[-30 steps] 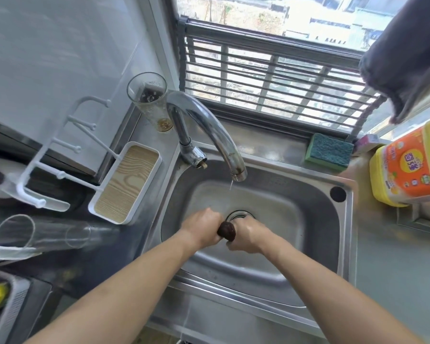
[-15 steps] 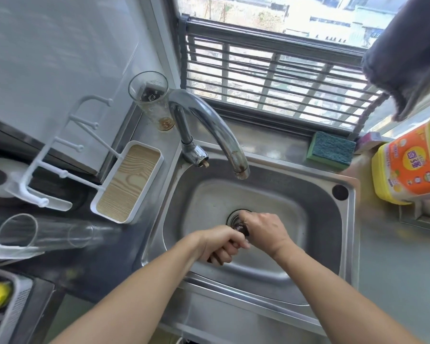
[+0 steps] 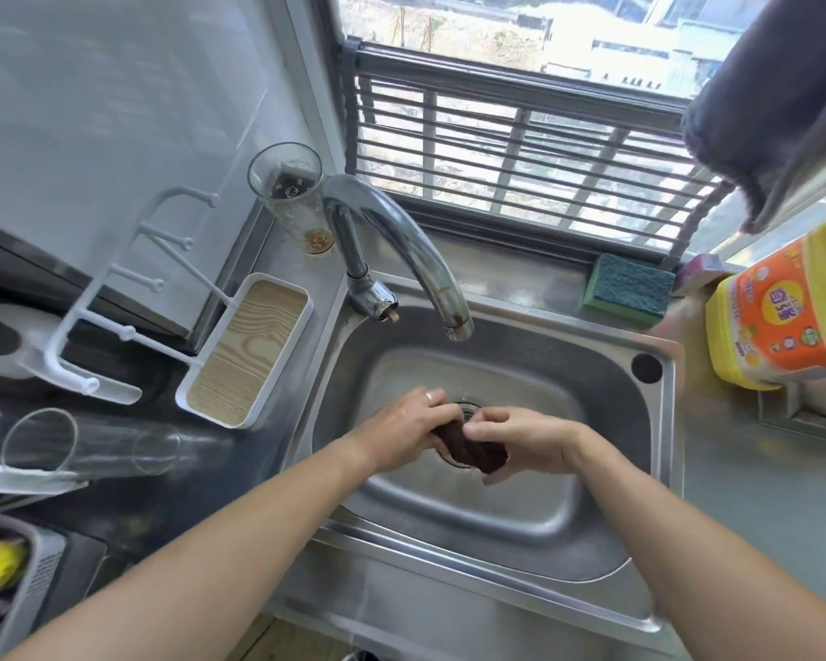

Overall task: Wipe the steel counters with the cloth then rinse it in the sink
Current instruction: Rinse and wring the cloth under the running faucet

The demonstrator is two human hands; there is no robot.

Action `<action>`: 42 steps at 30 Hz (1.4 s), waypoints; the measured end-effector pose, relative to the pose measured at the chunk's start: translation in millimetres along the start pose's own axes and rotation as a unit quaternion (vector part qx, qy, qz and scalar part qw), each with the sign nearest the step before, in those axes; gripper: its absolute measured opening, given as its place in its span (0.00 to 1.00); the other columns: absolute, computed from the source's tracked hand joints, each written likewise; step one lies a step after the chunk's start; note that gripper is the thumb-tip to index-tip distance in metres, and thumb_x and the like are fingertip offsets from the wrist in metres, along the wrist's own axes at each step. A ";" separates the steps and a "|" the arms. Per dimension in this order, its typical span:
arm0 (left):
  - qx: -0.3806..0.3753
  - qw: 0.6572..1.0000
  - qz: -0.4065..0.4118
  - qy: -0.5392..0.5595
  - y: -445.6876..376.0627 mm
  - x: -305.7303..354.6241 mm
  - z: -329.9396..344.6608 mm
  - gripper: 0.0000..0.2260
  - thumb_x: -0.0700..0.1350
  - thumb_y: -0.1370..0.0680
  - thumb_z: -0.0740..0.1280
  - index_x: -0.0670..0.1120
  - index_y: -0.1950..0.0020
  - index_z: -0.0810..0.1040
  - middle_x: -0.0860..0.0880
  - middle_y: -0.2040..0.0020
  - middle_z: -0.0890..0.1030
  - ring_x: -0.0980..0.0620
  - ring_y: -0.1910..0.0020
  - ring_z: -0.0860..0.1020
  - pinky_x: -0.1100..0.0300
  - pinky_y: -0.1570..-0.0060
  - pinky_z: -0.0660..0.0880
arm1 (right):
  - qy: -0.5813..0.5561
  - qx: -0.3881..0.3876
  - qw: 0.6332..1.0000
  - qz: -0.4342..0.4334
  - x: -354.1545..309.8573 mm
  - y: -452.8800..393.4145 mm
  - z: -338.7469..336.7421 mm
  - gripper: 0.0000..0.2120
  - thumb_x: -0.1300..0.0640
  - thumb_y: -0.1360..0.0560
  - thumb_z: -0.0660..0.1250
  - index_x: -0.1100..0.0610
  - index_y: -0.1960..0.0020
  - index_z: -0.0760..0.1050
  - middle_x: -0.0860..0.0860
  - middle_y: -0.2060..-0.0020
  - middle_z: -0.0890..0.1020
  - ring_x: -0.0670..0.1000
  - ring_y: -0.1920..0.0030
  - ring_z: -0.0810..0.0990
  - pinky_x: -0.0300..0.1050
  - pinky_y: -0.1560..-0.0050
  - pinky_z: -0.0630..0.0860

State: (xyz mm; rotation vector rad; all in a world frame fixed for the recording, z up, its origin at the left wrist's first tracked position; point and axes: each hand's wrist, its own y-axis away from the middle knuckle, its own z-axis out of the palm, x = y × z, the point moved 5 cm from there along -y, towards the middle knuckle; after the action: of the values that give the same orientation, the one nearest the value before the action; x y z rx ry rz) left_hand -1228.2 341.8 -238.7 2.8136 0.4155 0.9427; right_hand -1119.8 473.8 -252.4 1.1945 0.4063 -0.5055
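While both forearms reach in from the near edge, the left hand (image 3: pixel 408 429) and the right hand (image 3: pixel 520 441) meet low inside the steel sink (image 3: pixel 592 541), directly above the drain opening (image 3: pixel 463 406). Between them sits the cloth (image 3: pixel 473 448), a dark brown piece twisted into a short roll. The left grip is curled over the cloth's left end, with a ring visible on one finger; the right grip is curled round the right end, thumb on top and fingers wrapped underneath. The cloth is held clear of the basin floor, though whether it touches the drain rim cannot be told. On the left, on the dark desk (image 3: pixel 172 498), a clear glass (image 3: pixel 87 446) lies on its side, and beyond it a white tray with a wood-grain base (image 3: pixel 246 350) carries a white peg rack (image 3: pixel 130 288). The faucet (image 3: pixel 401 245) arches over the basin from the rear left corner, its spout ending above the far part of the bowl; no water stream can be made out. A tall glass (image 3: pixel 292 193) stands upright just behind the faucet base. On the rear ledge rests a green sponge (image 3: pixel 628 288), and to its right a yellow-and-orange detergent bottle (image 3: pixel 783 307). A dark grey towel (image 3: pixel 778 97) hangs at the upper right, in front of the window grille (image 3: pixel 520 140).
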 end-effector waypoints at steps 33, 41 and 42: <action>-0.087 0.665 -0.434 0.602 18.3 63.3 42.8 0.17 0.42 0.28 0.64 0.52 0.74 0.62 0.53 0.75 0.60 0.55 0.78 0.55 0.66 0.75 0.49 | 0.696 0.365 0.577 -0.221 -36.1 -6.4 6.5 0.12 0.55 0.42 0.74 0.54 0.69 0.71 0.51 0.81 0.75 0.56 0.83 0.75 0.38 0.81 0.63; -0.078 0.738 -0.356 0.568 17.5 36.7 41.8 0.10 0.45 0.22 0.66 0.51 0.61 0.68 0.53 0.70 0.66 0.56 0.75 0.61 0.64 0.77 0.54 | 0.659 0.385 0.620 -0.181 -29.5 -19.0 2.4 0.08 0.56 0.33 0.72 0.56 0.59 0.74 0.54 0.66 0.83 0.60 0.66 0.84 0.47 0.71 0.70; -0.076 0.791 -0.332 0.508 16.4 29.2 37.8 0.06 0.46 0.21 0.66 0.49 0.56 0.71 0.51 0.67 0.71 0.54 0.73 0.67 0.62 0.76 0.61 | 0.652 0.354 0.657 -0.137 -27.1 -23.4 0.9 0.07 0.54 0.28 0.69 0.56 0.53 0.75 0.55 0.59 0.85 0.62 0.58 0.85 0.49 0.66 0.71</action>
State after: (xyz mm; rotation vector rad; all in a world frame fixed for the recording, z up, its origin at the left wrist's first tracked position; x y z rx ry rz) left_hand -1179.4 333.2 -248.4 1.5120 1.2360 2.0262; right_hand -1155.4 470.6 -255.2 2.1827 1.7797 0.0950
